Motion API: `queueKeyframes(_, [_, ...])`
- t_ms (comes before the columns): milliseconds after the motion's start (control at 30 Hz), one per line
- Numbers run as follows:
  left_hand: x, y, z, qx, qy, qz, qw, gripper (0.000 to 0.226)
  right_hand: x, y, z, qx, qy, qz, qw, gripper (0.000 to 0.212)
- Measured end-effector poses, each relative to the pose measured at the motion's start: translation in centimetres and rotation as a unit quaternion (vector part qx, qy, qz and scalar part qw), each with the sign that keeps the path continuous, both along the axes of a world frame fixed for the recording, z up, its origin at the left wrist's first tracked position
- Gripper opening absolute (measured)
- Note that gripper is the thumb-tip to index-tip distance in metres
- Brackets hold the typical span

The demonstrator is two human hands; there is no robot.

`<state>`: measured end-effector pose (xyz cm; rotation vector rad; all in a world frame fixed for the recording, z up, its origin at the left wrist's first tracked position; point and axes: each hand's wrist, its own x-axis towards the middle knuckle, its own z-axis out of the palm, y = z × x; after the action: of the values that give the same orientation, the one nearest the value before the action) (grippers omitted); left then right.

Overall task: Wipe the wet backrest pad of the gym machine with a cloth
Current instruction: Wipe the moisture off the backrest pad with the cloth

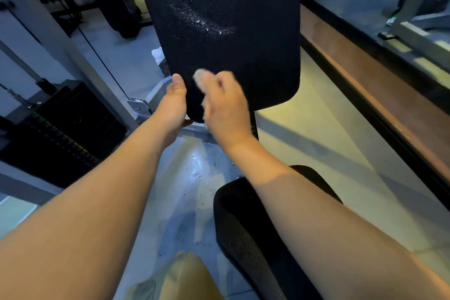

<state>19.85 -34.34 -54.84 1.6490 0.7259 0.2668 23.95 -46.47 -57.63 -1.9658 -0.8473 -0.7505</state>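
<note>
The black backrest pad (226, 19) fills the upper middle of the head view, with streaks of water droplets across its middle and upper right. My left hand (174, 102) grips the pad's lower left edge, thumb on the front face. My right hand (225, 107) is closed around a small pale cloth (200, 77) and presses it against the pad's lower part, just right of my left thumb. Most of the cloth is hidden under my fingers, and the hand is motion-blurred.
A black seat pad (243, 226) lies below my right forearm. A weight stack (65, 129) and grey frame posts stand at the left. The floor (194, 173) under the pad carries water drops. A wooden-edged ledge (365, 75) runs along the right.
</note>
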Motion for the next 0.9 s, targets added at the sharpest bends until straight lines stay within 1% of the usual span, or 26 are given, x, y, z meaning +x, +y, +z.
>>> queueKeyframes(67, [-0.1, 0.3, 0.1, -0.007, 0.004, -0.011, 1.0, 0.066, -0.4, -0.5, -0.3, -0.067, -0.022, 0.044, 0.997, 0.039])
queueKeyframes(100, [-0.2, 0.3, 0.1, -0.005, 0.002, -0.014, 1.0, 0.065, 0.4, -1.4, 0.0, -0.073, -0.033, 0.05, 0.996, 0.041])
queueKeyframes(133, [-0.3, 0.3, 0.1, -0.004, -0.001, -0.015, 1.0, 0.065, 1.4, -2.6, 0.5, -0.054, -0.033, 0.04, 0.997, 0.041])
queueKeyframes(167, [-0.2, 0.2, 0.1, -0.003, -0.002, -0.014, 1.0, 0.065, 2.8, -4.0, 0.9, -0.016, -0.02, 0.01, 1.0, 0.041])
queueKeyframes(233, [-0.2, 0.1, 0.1, -0.003, 0.0, -0.013, 1.0, 0.066, 5.4, -6.7, 1.8, 0.064, 0.013, -0.084, 0.994, 0.037])
queueKeyframes(267, [-0.2, 0.0, 0.0, -0.004, 0.002, -0.013, 1.0, 0.066, 6.2, -7.3, 1.9, 0.086, 0.03, -0.118, 0.989, 0.033])
queueKeyframes(333, [-0.2, -0.3, 0.1, -0.005, 0.005, -0.012, 1.0, 0.065, 5.9, -6.1, 1.4, 0.117, 0.061, -0.136, 0.982, 0.024])
queueKeyframes(367, [-0.2, -0.3, 0.2, -0.005, 0.005, -0.011, 1.0, 0.065, 5.1, -5.0, 0.7, 0.111, 0.052, -0.125, 0.985, 0.023])
queueKeyframes(400, [-0.2, -0.4, 0.3, -0.004, 0.005, -0.009, 1.0, 0.063, 3.8, -3.9, -0.2, 0.092, 0.035, -0.1, 0.99, 0.027])
queueKeyframes(467, [-0.3, -0.4, 0.5, -0.007, 0.007, -0.008, 1.0, 0.061, 1.2, -2.9, -2.5, 0.0, -0.007, -0.035, 0.999, 0.039])
queueKeyframes(533, [-0.4, -0.5, 0.6, -0.01, 0.009, -0.009, 1.0, 0.061, -0.2, -3.7, -3.9, -0.106, -0.024, 0.025, 0.994, 0.051])
queueKeyframes(567, [-0.4, -0.7, 0.7, -0.01, 0.007, -0.006, 1.0, 0.061, 0.0, -4.7, -3.9, -0.134, -0.028, 0.039, 0.99, 0.053])
queueKeyframes(600, [-0.4, -1.0, 0.8, -0.01, 0.005, 0.0, 1.0, 0.06, 0.6, -5.6, -3.6, -0.129, -0.022, 0.034, 0.991, 0.052])
queueKeyframes(633, [-0.4, -1.2, 0.9, -0.012, 0.004, 0.008, 1.0, 0.058, 1.4, -6.4, -3.1, -0.097, -0.007, 0.009, 0.995, 0.047])
queueKeyframes(700, [-0.4, -1.6, 0.9, -0.017, 0.004, 0.019, 1.0, 0.058, 3.3, -7.5, -1.8, 0.006, 0.033, -0.079, 0.996, 0.041])
queueKeyframes(733, [-0.4, -1.6, 0.9, -0.02, 0.002, 0.02, 1.0, 0.059, 3.9, -7.5, -1.4, 0.038, 0.06, -0.11, 0.991, 0.04])
queueKeyframes(767, [-0.4, -1.6, 0.9, -0.022, 0.0, 0.019, 1.0, 0.061, 3.9, -7.0, -1.3, 0.049, 0.077, -0.12, 0.989, 0.039])
queueKeyframes(800, [-0.4, -1.6, 0.9, -0.024, -0.002, 0.015, 1.0, 0.062, 3.2, -6.1, -1.7, 0.039, 0.077, -0.108, 0.99, 0.041])
queueKeyframes(833, [-0.5, -1.5, 1.0, -0.025, -0.003, 0.011, 1.0, 0.062, 2.1, -5.1, -2.3, 0.007, 0.063, -0.074, 0.995, 0.044])
queueKeyframes(900, [-0.7, -1.4, 1.1, -0.017, 0.004, 0.003, 1.0, 0.06, -0.5, -3.7, -3.7, -0.088, 0.026, 0.018, 0.996, 0.049])
